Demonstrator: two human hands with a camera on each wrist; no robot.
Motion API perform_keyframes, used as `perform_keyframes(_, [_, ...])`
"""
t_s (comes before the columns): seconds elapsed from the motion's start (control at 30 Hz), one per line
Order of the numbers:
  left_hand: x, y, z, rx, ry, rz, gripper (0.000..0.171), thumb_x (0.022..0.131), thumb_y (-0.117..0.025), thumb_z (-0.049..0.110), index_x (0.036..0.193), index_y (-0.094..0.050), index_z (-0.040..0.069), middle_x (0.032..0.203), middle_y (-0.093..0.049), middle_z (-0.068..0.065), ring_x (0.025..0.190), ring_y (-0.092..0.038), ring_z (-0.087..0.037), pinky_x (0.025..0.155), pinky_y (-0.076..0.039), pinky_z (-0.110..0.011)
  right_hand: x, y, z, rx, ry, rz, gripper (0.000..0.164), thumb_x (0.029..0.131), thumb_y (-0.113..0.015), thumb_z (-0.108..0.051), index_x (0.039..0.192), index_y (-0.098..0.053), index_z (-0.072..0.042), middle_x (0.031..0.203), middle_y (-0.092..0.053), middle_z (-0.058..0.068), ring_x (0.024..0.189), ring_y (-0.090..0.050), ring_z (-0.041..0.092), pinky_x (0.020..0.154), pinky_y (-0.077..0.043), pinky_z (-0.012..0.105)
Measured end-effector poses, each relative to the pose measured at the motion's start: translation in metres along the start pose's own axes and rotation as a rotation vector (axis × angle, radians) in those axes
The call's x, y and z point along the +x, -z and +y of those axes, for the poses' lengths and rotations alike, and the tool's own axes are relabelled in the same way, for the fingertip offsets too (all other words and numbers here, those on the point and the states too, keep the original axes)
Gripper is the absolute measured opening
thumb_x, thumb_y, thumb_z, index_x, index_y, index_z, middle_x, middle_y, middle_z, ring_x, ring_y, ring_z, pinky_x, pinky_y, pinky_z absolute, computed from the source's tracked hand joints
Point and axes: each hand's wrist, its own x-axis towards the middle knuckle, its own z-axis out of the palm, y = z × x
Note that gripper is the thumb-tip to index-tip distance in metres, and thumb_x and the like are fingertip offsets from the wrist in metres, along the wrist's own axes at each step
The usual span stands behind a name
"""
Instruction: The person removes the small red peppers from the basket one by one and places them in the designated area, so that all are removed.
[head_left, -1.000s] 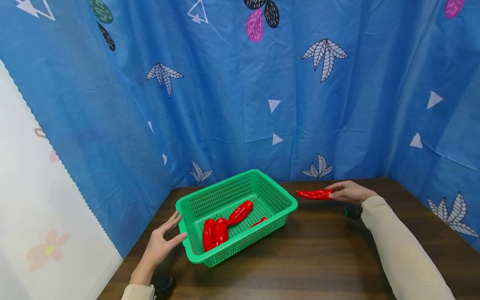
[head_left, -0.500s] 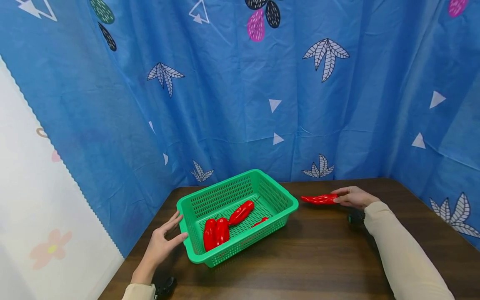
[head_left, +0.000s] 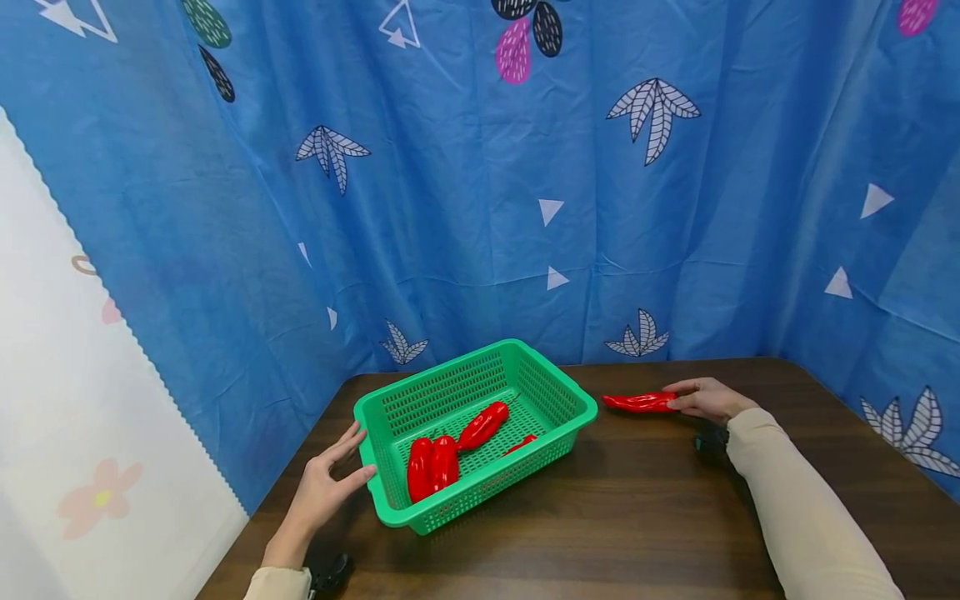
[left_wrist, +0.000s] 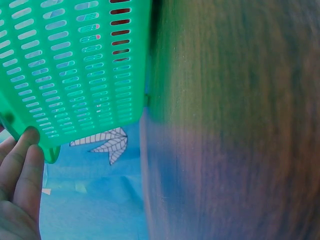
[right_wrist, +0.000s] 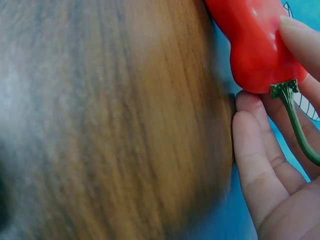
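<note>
A green plastic basket (head_left: 480, 492) with slotted walls stands on the table, and several red peppers (head_left: 482, 426) lie inside it. My left hand (head_left: 318, 492) touches the basket's left end, its fingers fairly straight along the rim; the left wrist view shows fingertips (left_wrist: 31, 136) against the green rim. To the right of the basket, my right hand (head_left: 703, 400) pinches a long red pepper (head_left: 637, 403) near its stem end, with the tip pointing left. In the right wrist view the thumb presses that pepper (right_wrist: 260, 45), and its curved green stem hangs toward the palm. It is low, at the tabletop.
The dark brown wooden table (head_left: 600, 533) reaches back to a blue patterned curtain (head_left: 465, 208). A white flowered cloth (head_left: 90, 400) hangs at the left. Small dark wrist devices sit below the left wrist (head_left: 330, 573) and the right wrist (head_left: 711, 442).
My right hand has moved slightly right and down with the pepper, lowering it to the table's level. The left hand and the basket have stayed in place.
</note>
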Motion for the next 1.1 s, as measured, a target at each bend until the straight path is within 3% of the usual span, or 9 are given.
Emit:
perform_keyframes(0.5, [0.0018,-0.0006,-0.0016,-0.001,-0.003,0.004,0.061,0.090,-0.074,0.016,0.146,-0.051,0.002,0.158,-0.040,-0.018,0.146,-0.032,-0.047,0.108,-0.033,-0.072,0.0014,0.0007,0.0018,0.006,0.007,0.013,0.068,0.094,-0.069,-0.011,0.147,-0.036,0.014,0.151,-0.030,0.039,0.112,-0.061,0.022,0.102,-0.053,0.041])
perform_keyframes(0.8, [0.0023,-0.0007,-0.0012,-0.002,0.001,0.001,0.062,0.090,-0.074,0.016,0.146,-0.051,0.001,0.158,-0.039,-0.018,0.146,-0.032,-0.047,0.108,-0.034,-0.072,-0.0008,0.0011,0.0005,0.017,-0.001,0.002,0.067,0.093,-0.069,-0.011,0.148,-0.037,0.012,0.151,-0.029,0.039,0.123,-0.054,0.037,0.102,-0.054,0.041])
perform_keyframes(1.1, [0.0019,-0.0005,-0.0020,-0.007,0.006,-0.002,0.062,0.091,-0.074,0.017,0.146,-0.051,0.001,0.158,-0.040,-0.017,0.147,-0.031,-0.047,0.108,-0.033,-0.073,-0.0059,0.0014,-0.0015,-0.030,0.001,-0.014,0.067,0.095,-0.066,-0.012,0.149,-0.035,0.011,0.154,-0.024,0.039,0.135,-0.040,0.051,0.112,-0.041,0.055])
